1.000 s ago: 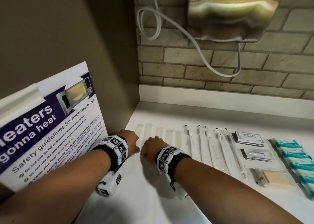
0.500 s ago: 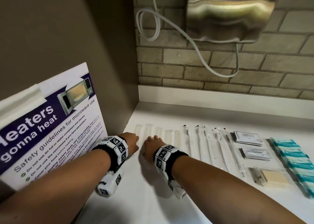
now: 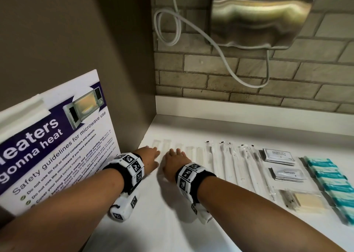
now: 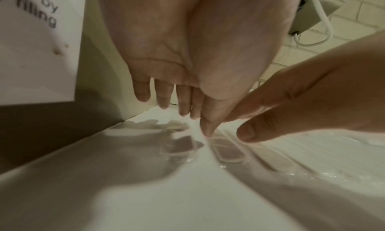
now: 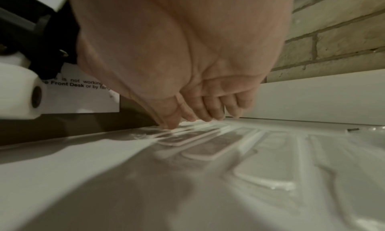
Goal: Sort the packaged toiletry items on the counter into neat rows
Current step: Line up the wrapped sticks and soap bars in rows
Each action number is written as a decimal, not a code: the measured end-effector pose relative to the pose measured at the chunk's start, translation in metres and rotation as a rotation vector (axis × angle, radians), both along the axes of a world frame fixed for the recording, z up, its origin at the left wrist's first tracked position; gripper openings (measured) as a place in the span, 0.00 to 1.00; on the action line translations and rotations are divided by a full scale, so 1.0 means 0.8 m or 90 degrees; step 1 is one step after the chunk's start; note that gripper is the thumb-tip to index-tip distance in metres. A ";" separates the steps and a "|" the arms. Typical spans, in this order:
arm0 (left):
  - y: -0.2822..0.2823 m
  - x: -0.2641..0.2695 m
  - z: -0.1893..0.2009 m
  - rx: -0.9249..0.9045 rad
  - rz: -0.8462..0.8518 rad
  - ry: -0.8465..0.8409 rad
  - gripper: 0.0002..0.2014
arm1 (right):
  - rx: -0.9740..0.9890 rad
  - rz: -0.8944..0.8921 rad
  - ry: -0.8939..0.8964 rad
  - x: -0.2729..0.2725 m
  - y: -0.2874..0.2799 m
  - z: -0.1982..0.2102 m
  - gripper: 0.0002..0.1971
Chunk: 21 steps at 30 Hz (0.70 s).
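From the head view, both hands are at the back left corner of the white counter [image 3: 134,232], side by side. The left hand [image 3: 148,157] and the right hand [image 3: 173,162] lie palm down on the near ends of the clear flat packets [image 3: 166,146], which stand in a row parallel to each other. To the right follow the wrapped toothbrushes [image 3: 233,163], then the stacked sachets [image 3: 278,155], a soap bar in clear wrap [image 3: 308,202] and – near the right edge – the teal packets [image 3: 331,182]. A microwave safety poster [image 3: 57,146] leans at the left wall; a metal hand dryer [image 3: 258,16] hangs on the brick wall.

In the left wrist view the left hand's fingers [image 4: 164,96] are straight and point down, the thumb tip touching a clear packet – nothing is grasped.

In the right wrist view the right hand's fingers [image 5: 208,107] are extended, tips pressing on the packets, not closed around any.
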<state>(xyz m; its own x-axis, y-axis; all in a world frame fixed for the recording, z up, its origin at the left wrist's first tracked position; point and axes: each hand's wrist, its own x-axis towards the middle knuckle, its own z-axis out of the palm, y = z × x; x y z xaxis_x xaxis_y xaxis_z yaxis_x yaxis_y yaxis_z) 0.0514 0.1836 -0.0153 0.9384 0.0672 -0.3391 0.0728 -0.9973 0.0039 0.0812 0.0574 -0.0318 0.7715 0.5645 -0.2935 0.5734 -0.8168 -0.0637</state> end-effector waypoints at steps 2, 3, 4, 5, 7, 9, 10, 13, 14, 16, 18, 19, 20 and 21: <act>-0.008 -0.002 0.002 -0.027 -0.017 0.004 0.26 | -0.040 -0.010 -0.007 0.004 -0.008 0.007 0.32; -0.012 -0.003 0.004 -0.029 -0.028 0.010 0.27 | -0.063 -0.014 -0.002 0.004 -0.013 0.008 0.33; -0.015 -0.004 0.005 -0.023 -0.036 0.022 0.27 | -0.081 -0.019 0.005 0.004 -0.018 0.009 0.33; -0.018 -0.005 0.006 -0.011 -0.044 0.035 0.27 | -0.090 -0.022 0.013 0.004 -0.022 0.008 0.33; -0.022 -0.007 0.007 0.005 -0.053 0.054 0.28 | -0.076 -0.023 0.019 0.003 -0.027 0.003 0.32; -0.022 -0.009 0.007 0.010 -0.053 0.059 0.28 | -0.060 -0.021 0.020 0.002 -0.029 0.001 0.31; -0.022 -0.009 0.007 0.014 -0.053 0.066 0.28 | -0.056 -0.021 0.021 0.001 -0.029 0.001 0.31; -0.021 -0.009 0.007 0.026 -0.060 0.076 0.29 | -0.053 -0.022 0.024 0.001 -0.028 0.003 0.30; -0.021 -0.009 0.008 0.027 -0.059 0.076 0.29 | -0.051 -0.024 0.027 0.001 -0.027 0.004 0.30; -0.021 -0.010 0.008 0.026 -0.059 0.074 0.28 | -0.057 -0.023 0.031 0.001 -0.028 0.004 0.31; -0.022 -0.010 0.008 0.021 -0.053 0.078 0.28 | -0.062 -0.020 0.031 0.001 -0.028 0.003 0.32; -0.022 -0.010 0.009 0.018 -0.049 0.082 0.29 | -0.063 -0.018 0.030 0.001 -0.029 0.004 0.32; -0.022 -0.010 0.010 0.016 -0.046 0.083 0.29 | -0.062 -0.018 0.030 0.001 -0.029 0.004 0.31; -0.023 -0.010 0.012 0.013 -0.044 0.083 0.29 | -0.062 -0.018 0.030 0.000 -0.030 0.005 0.31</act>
<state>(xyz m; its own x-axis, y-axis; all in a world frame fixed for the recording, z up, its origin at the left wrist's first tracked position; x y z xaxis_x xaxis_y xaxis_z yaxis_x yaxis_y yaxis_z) 0.0435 0.1655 -0.0059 0.8893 0.0127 -0.4572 0.0029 -0.9998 -0.0221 0.0815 0.0337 -0.0274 0.7710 0.5099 -0.3815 0.5482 -0.8363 -0.0098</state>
